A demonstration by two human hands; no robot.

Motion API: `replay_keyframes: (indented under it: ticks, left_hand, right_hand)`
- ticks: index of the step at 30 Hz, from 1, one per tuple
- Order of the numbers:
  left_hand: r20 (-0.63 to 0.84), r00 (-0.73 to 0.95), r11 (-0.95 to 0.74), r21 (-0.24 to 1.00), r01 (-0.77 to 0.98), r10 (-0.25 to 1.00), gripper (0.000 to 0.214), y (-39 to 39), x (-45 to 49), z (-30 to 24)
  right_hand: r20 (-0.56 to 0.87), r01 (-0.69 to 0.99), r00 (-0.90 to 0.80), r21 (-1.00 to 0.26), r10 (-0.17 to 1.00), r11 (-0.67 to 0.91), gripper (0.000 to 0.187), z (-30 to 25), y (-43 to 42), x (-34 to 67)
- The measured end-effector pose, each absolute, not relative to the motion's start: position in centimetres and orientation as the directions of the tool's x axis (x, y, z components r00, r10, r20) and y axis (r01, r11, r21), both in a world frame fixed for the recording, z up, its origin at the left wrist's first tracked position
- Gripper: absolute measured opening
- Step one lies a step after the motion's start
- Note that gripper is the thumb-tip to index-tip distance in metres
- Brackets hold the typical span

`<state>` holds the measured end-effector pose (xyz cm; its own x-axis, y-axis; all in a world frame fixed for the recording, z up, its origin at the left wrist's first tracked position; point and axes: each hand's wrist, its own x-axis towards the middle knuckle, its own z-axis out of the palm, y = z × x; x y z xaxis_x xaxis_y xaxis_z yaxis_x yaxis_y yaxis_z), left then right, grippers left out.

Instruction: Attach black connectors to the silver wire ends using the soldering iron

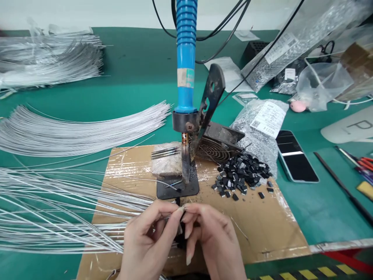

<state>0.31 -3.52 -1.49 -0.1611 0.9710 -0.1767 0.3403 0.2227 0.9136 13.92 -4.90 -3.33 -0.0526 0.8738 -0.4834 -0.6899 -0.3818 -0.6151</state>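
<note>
My left hand (153, 237) and my right hand (214, 233) meet at the front of the cardboard sheet (262, 229), thumbs and forefingers pinched together. What lies between the fingertips is tiny and mostly hidden. Black pieces (181, 239) show in the gap beneath the fingers. A loose spread of thin white wires (116, 210) runs from the left to behind my left hand. Just beyond my fingers, a blue-handled soldering iron (186, 58) is clamped upright, tip down over a small black pad (190, 188). One white wire with a black end (177, 189) lies on that pad.
Small black connectors (241, 175) are heaped right of the iron, by a dark fan (221, 142). Wire bundles (87, 130) lie left. A phone (297, 155), a bubble-wrap bag (256, 128) and a dark rod (344, 186) lie right. Black cables (224, 31) hang behind.
</note>
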Motion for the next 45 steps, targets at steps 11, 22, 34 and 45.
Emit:
replay_keyframes:
  ticks: [11, 22, 34, 45]
  left_hand:
    - [-0.274, -0.217, 0.318, 0.926, 0.204, 0.937, 0.006, -3.2, 0.6, -1.0]
    - [-0.235, -0.183, 0.280, 0.916, 0.286, 0.955, 0.007, -3.1, 0.4, -1.2]
    - [-0.278, -0.164, 0.317, 0.901, 0.297, 0.946, 0.009, -2.8, 0.2, -0.3]
    - [-0.366, 0.033, 0.361, 0.925, 0.116, 0.930, 0.010, -1.5, -0.2, 0.8]
  right_hand:
    - [0.224, 0.728, 0.313, -0.681, 0.923, -0.082, 0.019, -6.4, -5.0, 25.0]
    - [-0.024, 0.409, 0.507, -0.873, 0.862, -0.265, 0.022, -6.6, -5.7, 23.6]
    - [-0.262, -0.122, 0.407, -0.965, 0.875, -0.232, 0.006, -1.8, -4.3, 17.3]
    - [-0.258, -0.238, 0.138, -0.946, 0.956, -0.221, 0.006, -1.8, -3.4, 15.4]
